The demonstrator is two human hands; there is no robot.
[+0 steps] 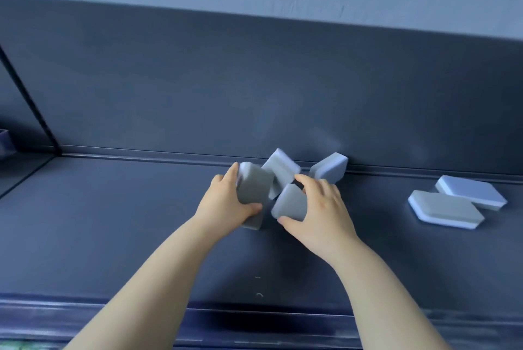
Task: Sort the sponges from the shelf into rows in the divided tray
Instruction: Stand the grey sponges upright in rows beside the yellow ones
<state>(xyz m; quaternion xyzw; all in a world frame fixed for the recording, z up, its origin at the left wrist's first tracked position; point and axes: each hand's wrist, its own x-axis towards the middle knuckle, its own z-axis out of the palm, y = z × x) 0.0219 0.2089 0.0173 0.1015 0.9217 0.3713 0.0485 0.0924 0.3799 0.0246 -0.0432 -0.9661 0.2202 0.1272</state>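
Several grey-and-white sponges lie on a dark shelf (141, 222). My left hand (223, 202) grips a grey sponge (253, 185), thumb under it and fingers over its far edge. My right hand (317, 208) holds another sponge (290, 202) between thumb and fingers. Behind them a tilted sponge (278, 168) leans among the cluster, and one more sponge (329, 168) leans against the shelf's back wall. Two flat sponges lie at the right, a grey-topped sponge (445, 208) in front of a white-topped sponge (469, 191). The divided tray is not in view.
The shelf's back panel (254, 80) rises right behind the sponges. A dark diagonal brace (31, 100) runs down at the left. The shelf's front lip (254, 315) crosses the bottom of the view. A dark object (5, 143) shows at the far left edge.
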